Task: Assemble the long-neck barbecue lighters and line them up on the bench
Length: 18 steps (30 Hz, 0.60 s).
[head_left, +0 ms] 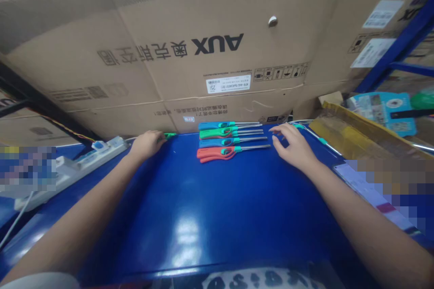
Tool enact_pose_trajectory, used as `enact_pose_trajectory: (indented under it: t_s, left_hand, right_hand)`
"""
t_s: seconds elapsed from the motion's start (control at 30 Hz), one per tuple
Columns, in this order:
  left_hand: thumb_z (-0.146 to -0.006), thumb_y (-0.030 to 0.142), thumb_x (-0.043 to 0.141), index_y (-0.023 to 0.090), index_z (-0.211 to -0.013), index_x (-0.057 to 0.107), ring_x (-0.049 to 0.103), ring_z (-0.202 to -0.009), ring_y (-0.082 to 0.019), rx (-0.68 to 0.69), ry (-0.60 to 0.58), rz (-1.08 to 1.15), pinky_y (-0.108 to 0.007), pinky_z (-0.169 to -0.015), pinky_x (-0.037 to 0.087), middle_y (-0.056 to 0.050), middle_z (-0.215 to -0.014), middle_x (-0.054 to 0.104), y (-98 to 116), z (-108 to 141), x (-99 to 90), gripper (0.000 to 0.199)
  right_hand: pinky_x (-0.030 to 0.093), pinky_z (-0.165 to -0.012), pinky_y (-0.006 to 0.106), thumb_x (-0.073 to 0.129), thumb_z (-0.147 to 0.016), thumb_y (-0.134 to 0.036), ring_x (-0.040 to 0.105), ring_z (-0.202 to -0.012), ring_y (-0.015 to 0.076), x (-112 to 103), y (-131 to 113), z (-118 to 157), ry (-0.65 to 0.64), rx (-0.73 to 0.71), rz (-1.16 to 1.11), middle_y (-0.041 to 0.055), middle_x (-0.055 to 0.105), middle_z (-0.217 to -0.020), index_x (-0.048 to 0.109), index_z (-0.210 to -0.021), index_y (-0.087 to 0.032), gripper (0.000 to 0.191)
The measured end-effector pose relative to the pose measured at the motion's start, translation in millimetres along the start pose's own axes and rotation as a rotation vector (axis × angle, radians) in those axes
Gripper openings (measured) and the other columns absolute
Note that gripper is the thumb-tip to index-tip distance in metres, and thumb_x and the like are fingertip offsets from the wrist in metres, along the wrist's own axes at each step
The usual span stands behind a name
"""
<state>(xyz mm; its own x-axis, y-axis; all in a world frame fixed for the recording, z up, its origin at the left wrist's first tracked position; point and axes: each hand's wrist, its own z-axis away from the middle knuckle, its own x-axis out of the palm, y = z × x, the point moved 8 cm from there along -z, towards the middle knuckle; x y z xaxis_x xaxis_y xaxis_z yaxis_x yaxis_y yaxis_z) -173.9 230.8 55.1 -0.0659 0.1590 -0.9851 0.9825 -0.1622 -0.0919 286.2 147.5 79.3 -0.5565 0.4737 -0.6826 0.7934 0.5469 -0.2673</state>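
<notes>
on the blue table (203,203), my left hand (147,144) has its fingers curled together over a green utility lighter (170,135). my right hand (294,146) hovers with fingers spread apart, just beside four utility lighters (220,142) lying in a row, blue, green, blue, red, below an aux carton (217,45).

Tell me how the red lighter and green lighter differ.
The red lighter has a red handle, the green lighter a green one. The red lighter lies nearest the person, the green lighter farther back. Both lie on the blue table, metal tubes pointing right.
</notes>
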Motion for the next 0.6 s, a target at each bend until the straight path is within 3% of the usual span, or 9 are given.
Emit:
enact_pose_trajectory:
  t_s: [0.17, 0.27, 0.37, 0.43, 0.53, 0.6]
  left_hand:
    - [-0.092, 0.034, 0.050, 0.017, -0.095, 0.067, 0.069, -0.091, -0.033, -0.073, -0.006, -0.083, -0.036, -0.073, 0.050, -0.014, -0.094, 0.072, 8.5, 8.7, -27.7, 0.025]
    - [-0.097, 0.031, 0.042, 0.015, -0.097, 0.066, 0.067, -0.095, -0.033, -0.069, 0.067, -0.119, -0.037, -0.077, 0.050, -0.014, -0.098, 0.071, 34.5, 22.5, -60.4, 0.029]
    - [-0.099, 0.034, 0.042, 0.015, -0.095, 0.066, 0.066, -0.095, -0.031, 0.035, 0.166, -0.164, -0.037, -0.078, 0.050, -0.014, -0.093, 0.070, 88.2, 47.1, -91.2, 0.030]
    - [-0.099, 0.032, 0.047, 0.017, -0.094, 0.067, 0.066, -0.089, -0.028, 0.181, 0.185, -0.117, -0.036, -0.076, 0.050, -0.011, -0.090, 0.070, 136.1, 68.9, -99.1, 0.026]
    - [-0.097, 0.025, 0.053, 0.017, -0.090, 0.067, 0.066, -0.083, -0.027, 0.363, 0.063, 0.007, -0.036, -0.072, 0.051, -0.009, -0.084, 0.070, 200.9, 101.5, -84.8, 0.018]
    - [-0.096, 0.021, 0.057, 0.017, -0.089, 0.067, 0.066, -0.083, -0.026, 0.463, -0.024, 0.103, -0.036, -0.072, 0.052, -0.008, -0.085, 0.070, 233.0, 119.4, -68.0, 0.013]
  right_hand:
    - [0.053, -0.087, 0.042, 0.053, -0.093, -0.014, 0.063, -0.096, 0.0252, 5.4, -24.7, 2.3, 0.017, -0.135, -0.078, 0.0082, 0.068, -0.100, 0.060, -0.109, -0.022, 0.020]
    - [0.053, -0.087, 0.042, 0.054, -0.092, -0.012, 0.063, -0.095, 0.0243, 3.4, -44.6, 3.9, 0.018, -0.197, -0.148, 0.0071, 0.069, -0.101, 0.060, -0.111, -0.024, 0.023]
    - [0.054, -0.087, 0.041, 0.056, -0.091, -0.010, 0.064, -0.094, 0.0221, 1.6, -71.1, 8.7, 0.013, -0.237, -0.245, 0.0063, 0.068, -0.102, 0.059, -0.113, -0.025, 0.027]
    - [0.055, -0.087, 0.037, 0.058, -0.091, -0.012, 0.064, -0.098, 0.0208, 3.5, -90.4, 14.3, -0.003, -0.240, -0.312, 0.0080, 0.066, -0.107, 0.058, -0.120, -0.024, 0.031]
    - [0.056, -0.084, 0.033, 0.060, -0.092, -0.021, 0.064, -0.104, 0.0208, 15.8, -121.8, 26.4, -0.110, -0.301, -0.338, 0.0123, 0.062, -0.119, 0.055, -0.127, -0.021, 0.036]
    - [0.055, -0.079, 0.032, 0.061, -0.092, -0.026, 0.065, -0.099, 0.0206, 29.2, -139.5, 36.1, -0.249, -0.391, -0.299, 0.0120, 0.063, -0.118, 0.058, -0.120, -0.019, 0.029]
